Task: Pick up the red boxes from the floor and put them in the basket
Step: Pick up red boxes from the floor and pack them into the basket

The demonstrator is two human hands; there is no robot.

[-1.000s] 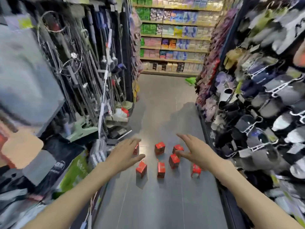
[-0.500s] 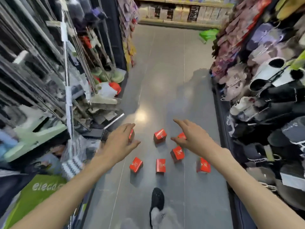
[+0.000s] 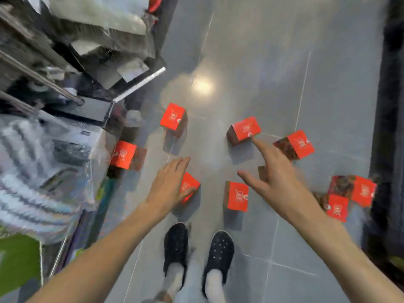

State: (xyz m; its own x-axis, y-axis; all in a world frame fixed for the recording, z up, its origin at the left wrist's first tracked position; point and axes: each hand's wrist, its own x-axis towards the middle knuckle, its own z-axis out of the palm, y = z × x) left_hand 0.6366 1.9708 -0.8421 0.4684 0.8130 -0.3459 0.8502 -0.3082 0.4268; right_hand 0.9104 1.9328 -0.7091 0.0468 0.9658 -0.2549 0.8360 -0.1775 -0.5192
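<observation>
Grey tiled floor (image 3: 273, 62) is running up the aisle, pale grout lines crossing it, a bright light glare (image 3: 202, 85) shining near the middle. Two dark shoes (image 3: 197, 250) with small holes are standing side by side at the bottom, pale socks showing above them. Left side: a crowded shelf rack (image 3: 65, 62) is holding blurred packaged goods, a metal rail (image 3: 140, 84) jutting out toward the aisle. Lower left, a striped item in clear plastic wrap (image 3: 39, 176) is hanging beside a green package (image 3: 17, 263). Right edge: a dark shelf base (image 3: 391, 106) is bordering the floor.
</observation>
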